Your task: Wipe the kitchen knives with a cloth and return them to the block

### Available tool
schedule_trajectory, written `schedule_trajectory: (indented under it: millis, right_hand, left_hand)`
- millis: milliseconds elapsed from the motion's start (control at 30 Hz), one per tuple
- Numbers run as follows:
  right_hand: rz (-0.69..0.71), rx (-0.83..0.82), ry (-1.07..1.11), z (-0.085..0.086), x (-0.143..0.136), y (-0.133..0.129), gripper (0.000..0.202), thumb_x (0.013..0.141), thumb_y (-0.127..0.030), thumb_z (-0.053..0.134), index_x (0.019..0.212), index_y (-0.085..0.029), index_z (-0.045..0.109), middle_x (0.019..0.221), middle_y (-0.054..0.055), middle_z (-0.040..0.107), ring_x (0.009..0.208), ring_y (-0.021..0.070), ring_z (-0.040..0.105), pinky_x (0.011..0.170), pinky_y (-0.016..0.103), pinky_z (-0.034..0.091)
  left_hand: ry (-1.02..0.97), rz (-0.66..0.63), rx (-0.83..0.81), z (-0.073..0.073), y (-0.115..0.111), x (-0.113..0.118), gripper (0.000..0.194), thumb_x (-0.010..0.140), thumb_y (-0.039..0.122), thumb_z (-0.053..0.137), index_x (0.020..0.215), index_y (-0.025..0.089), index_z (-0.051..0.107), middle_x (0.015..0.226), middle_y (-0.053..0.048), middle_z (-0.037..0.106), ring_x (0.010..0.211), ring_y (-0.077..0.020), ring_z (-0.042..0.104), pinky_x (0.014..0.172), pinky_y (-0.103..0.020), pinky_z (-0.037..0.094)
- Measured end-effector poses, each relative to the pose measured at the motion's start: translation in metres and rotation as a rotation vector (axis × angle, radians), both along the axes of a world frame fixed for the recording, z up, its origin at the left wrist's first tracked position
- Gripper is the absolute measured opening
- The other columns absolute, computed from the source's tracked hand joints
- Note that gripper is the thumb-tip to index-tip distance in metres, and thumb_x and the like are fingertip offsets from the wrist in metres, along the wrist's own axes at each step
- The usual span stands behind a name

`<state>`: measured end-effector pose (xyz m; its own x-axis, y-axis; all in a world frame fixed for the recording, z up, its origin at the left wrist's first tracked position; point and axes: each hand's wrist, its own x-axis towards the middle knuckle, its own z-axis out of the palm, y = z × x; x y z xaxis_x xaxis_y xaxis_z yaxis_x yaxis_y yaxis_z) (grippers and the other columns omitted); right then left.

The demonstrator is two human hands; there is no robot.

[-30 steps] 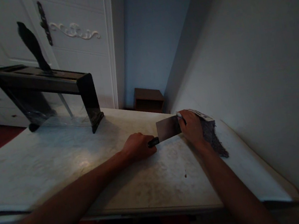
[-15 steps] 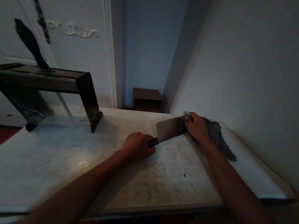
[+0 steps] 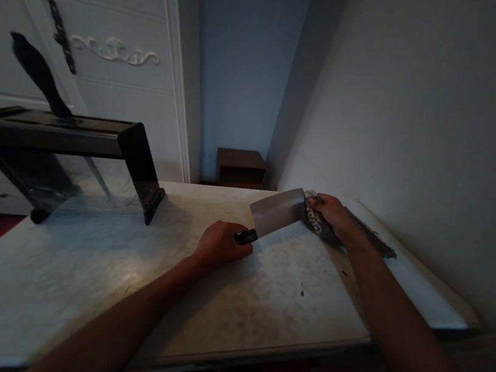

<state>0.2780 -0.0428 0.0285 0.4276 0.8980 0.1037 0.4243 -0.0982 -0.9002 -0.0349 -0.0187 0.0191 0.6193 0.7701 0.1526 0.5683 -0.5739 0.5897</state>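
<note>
My left hand is closed around the black handle of a kitchen cleaver. The wide metal blade points right, just above the pale table. At the blade's far end, my right hand grips a grey cloth with a white scroll pattern. Part of the cloth touches the blade's tip end, and another part trails behind my wrist toward the wall side.
A black knife block with clear sides and a dark-handled tool in it stands on the table at left. Small dark bits lie near the front. A wall borders the right, and a brown box-like stand sits beyond the table.
The blade has shifted slightly left and up in view, and its face has turned. My right hand has moved the cloth, so its patterned side now shows by the blade end.
</note>
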Motion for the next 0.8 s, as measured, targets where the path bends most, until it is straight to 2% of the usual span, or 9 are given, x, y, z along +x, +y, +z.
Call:
schedule_trajectory:
  millis: [233, 567, 800]
  right_hand:
    - [0.047, 0.037, 0.234, 0.006, -0.003, -0.006, 0.039, 0.053, -0.049, 0.075, 0.073, -0.018, 0.061, 0.060, -0.003, 0.060, 0.054, 0.0122, 0.051, 0.055, 0.026, 0.042]
    - [0.027, 0.040, 0.372, 0.007, -0.009, -0.007, 0.034, 0.053, -0.040, 0.078, 0.075, -0.018, 0.065, 0.066, 0.000, 0.068, 0.058, 0.0155, 0.061, 0.061, 0.029, 0.048]
    - [0.143, -0.008, 0.465, 0.004, -0.019, -0.007, 0.036, 0.056, -0.039, 0.080, 0.081, -0.017, 0.066, 0.069, 0.000, 0.070, 0.061, 0.0157, 0.062, 0.063, 0.029, 0.049]
  left_hand:
    - [-0.105, 0.047, -0.117, 0.004, -0.002, 0.001, 0.030, 0.069, 0.030, 0.058, 0.091, 0.019, 0.075, 0.078, -0.004, 0.069, 0.072, -0.0183, 0.061, 0.062, -0.026, 0.040]
    - [-0.221, 0.073, -0.133, -0.003, 0.003, 0.001, 0.026, 0.069, 0.029, 0.059, 0.087, 0.017, 0.073, 0.077, -0.003, 0.068, 0.070, -0.0166, 0.061, 0.062, -0.026, 0.042]
    - [-0.247, 0.094, -0.153, -0.005, 0.007, 0.002, 0.024, 0.072, 0.031, 0.056, 0.081, 0.016, 0.072, 0.072, -0.002, 0.066, 0.069, -0.0164, 0.060, 0.061, -0.026, 0.041]
